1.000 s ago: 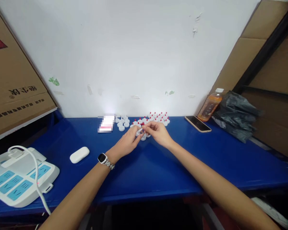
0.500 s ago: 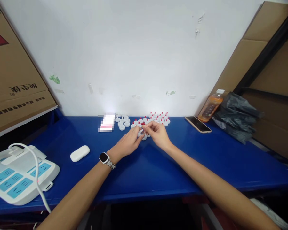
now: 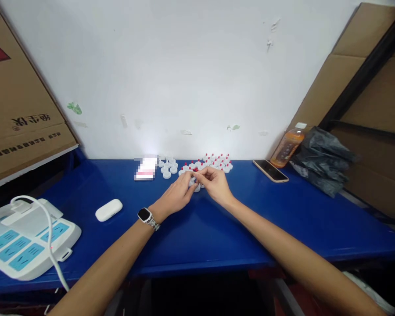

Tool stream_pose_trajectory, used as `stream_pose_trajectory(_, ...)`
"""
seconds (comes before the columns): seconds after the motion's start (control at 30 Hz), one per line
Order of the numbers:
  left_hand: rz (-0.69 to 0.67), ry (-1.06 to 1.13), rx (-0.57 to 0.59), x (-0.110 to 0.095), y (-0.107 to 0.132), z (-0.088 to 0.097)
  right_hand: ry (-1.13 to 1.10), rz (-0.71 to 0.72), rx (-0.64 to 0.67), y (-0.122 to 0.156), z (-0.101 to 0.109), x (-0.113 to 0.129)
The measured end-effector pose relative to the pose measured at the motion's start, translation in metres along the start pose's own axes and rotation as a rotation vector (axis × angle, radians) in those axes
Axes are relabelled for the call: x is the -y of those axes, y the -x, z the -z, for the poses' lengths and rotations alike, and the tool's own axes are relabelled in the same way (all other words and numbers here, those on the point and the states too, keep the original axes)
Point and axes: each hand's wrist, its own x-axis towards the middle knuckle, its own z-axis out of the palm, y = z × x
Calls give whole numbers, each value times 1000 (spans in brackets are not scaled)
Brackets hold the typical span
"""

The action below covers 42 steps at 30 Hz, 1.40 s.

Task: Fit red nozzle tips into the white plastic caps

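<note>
My left hand and my right hand meet fingertip to fingertip over the blue table, both pinched on one small white cap with a red part. Just behind them stands a cluster of white caps with red tips. To its left lie several plain white caps. A watch sits on my left wrist.
A white earbud case lies at left, beside a white and light-blue device with a cable. A phone, an orange drink bottle and black bags are at right. Cardboard boxes flank both sides.
Both hands stay pinched together at the same spot; only the fingers shift slightly. The view has drifted a little.
</note>
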Motion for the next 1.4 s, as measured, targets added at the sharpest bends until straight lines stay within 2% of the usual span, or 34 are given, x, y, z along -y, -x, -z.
stream_pose_trajectory(0.33, -46, 183, -44, -6, -4, -5, 64, 53, 68, -2, 8, 12)
stream_pose_trajectory(0.47, -19, 130, -24, -4, -5, -5, 164, 78, 122, -1, 11, 17)
stream_pose_trajectory(0.67, 115, -19, -129, 19, -4, 20, 424, 117, 44, -27, 26, 23)
stream_pose_trajectory(0.8, 247, -39, 24, 39, 2, 37, 670, 80, 160, -55, 33, 18)
stream_pose_trajectory(0.9, 296, -20, 128, 47, 6, 38, 853, 86, 314, -70, 28, 13)
stream_pose_trajectory(1.1, 300, 23, 174, 48, 9, 32, 1087, 80, 515, -76, 15, 13)
stream_pose_trajectory(1.27, 313, 5, 208, 58, 11, 37, 1173, 97, 514, -82, 16, 20)
stream_pose_trajectory(1.4, 343, -6, 184, 66, 14, 41, 1202, 106, 476, -106, 8, 22)
